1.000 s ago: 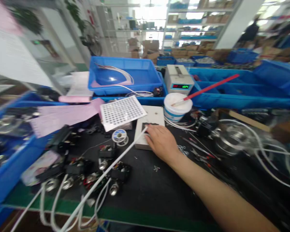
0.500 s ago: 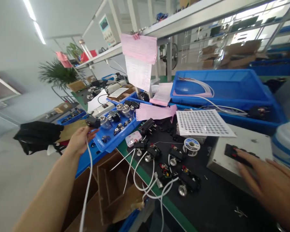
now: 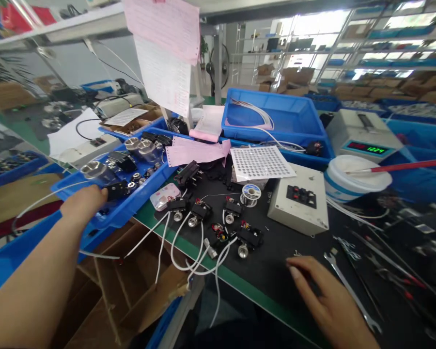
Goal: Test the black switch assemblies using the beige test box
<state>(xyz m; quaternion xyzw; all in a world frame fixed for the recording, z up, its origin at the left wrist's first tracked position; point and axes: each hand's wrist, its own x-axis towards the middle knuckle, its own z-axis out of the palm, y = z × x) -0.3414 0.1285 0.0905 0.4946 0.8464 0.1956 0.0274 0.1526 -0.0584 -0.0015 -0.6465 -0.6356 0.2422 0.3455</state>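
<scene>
My left hand [image 3: 84, 201] grips a black part [image 3: 116, 191] over the front of the blue parts tray [image 3: 131, 211]; a white cable trails from it. The tray holds clear round housings and small metal fittings. My right hand [image 3: 318, 291] rests low over the black mat [image 3: 272, 257], its fingers slightly curled and apart, holding nothing that shows. Several black modules with silver cups, such as this one [image 3: 250, 237], lie on the mat with white cables [image 3: 174, 247] hanging over the table edge. A grey box with black switches [image 3: 300, 196] stands beyond my right hand.
A solder spool [image 3: 251, 195] and a sheet of round labels [image 3: 261, 164] lie mid-table. Behind are a blue bin [image 3: 276, 109] and a meter with lit digits [image 3: 363, 133]. At right are a white tub [image 3: 356, 182], a wrench [image 3: 352, 293] and pliers. Open cardboard boxes [image 3: 119, 291] sit below.
The view has turned right. My left hand has brought the black part down to the blue tray. My right hand has left the switches on the grey box and moved down towards the table's front.
</scene>
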